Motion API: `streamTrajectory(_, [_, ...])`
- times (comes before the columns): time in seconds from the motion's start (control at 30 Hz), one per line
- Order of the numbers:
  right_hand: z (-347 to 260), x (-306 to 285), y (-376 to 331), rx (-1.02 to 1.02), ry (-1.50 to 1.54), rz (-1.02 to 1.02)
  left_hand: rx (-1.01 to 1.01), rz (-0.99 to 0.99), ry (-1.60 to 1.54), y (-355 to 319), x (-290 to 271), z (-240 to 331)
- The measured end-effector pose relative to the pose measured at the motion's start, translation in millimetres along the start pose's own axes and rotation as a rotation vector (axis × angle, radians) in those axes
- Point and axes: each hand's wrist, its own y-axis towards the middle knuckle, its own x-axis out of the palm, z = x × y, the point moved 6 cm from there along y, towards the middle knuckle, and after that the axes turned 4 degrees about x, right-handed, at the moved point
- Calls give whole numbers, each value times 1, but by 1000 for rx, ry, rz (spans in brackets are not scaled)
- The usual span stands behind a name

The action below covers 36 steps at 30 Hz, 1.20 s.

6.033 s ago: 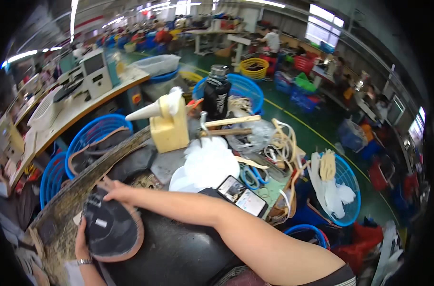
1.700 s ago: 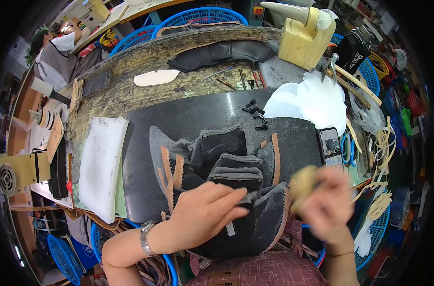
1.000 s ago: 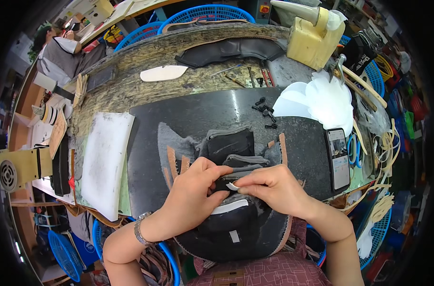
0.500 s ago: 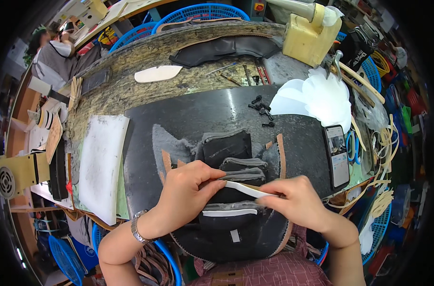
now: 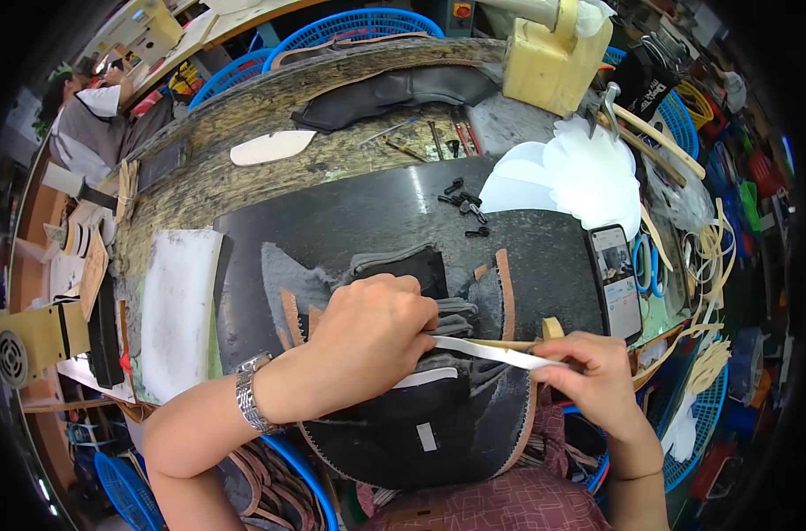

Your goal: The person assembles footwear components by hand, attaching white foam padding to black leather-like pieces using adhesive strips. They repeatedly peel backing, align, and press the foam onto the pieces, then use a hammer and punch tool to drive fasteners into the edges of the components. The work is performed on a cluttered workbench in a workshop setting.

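Observation:
A narrow white strip (image 5: 491, 350) is stretched between my hands, slanting slightly down to the right. My left hand (image 5: 368, 332) pinches its left end over the work, and my right hand (image 5: 591, 365) grips the other end. A tan backing strip (image 5: 553, 328) runs alongside and curls up near my right fingers. Below lies a black work piece (image 5: 376, 442) with zigzag-cut tan edges, grey fuzzy lining and folded layers (image 5: 401, 264). Another white strip (image 5: 428, 379) lies across it, partly hidden by my left hand, and a small white label (image 5: 426, 437) sits lower down.
A dark board (image 5: 332, 203) covers the bench, bearing black clips (image 5: 463, 202). A white slab (image 5: 177, 310) lies left; a phone (image 5: 615, 279), blue-handled scissors (image 5: 646, 265), and white sheets (image 5: 589, 173) are right. A yellowish container (image 5: 553, 71) stands behind. Another person (image 5: 89, 119) sits far left.
My right hand has moved right and slightly down, drawing the strip out longer. My left hand stays on its left end, rolled further over. The tan backing now curls up. The view has shifted slightly.

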Motion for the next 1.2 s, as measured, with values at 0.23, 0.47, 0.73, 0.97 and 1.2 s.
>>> streamTrajectory(0.23, [19,-4,9,-8,-8,144,116,-5,12,22,9,15])
streamTrajectory(0.47, [-22,14,21,-284,-155,48,54,43,-6,20,15,10])
streamTrajectory(0.73, [-32,51,28,-417,-11,-201,64,117,-20,15,11,15])
streamTrajectory(0.97, [43,-25,-4,31,864,90,-31,7,-270,-15,-21,19])
streamTrajectory(1.2, [32,-76,-58,-402,226,602,-256,-20,-619,-80,-8,7])
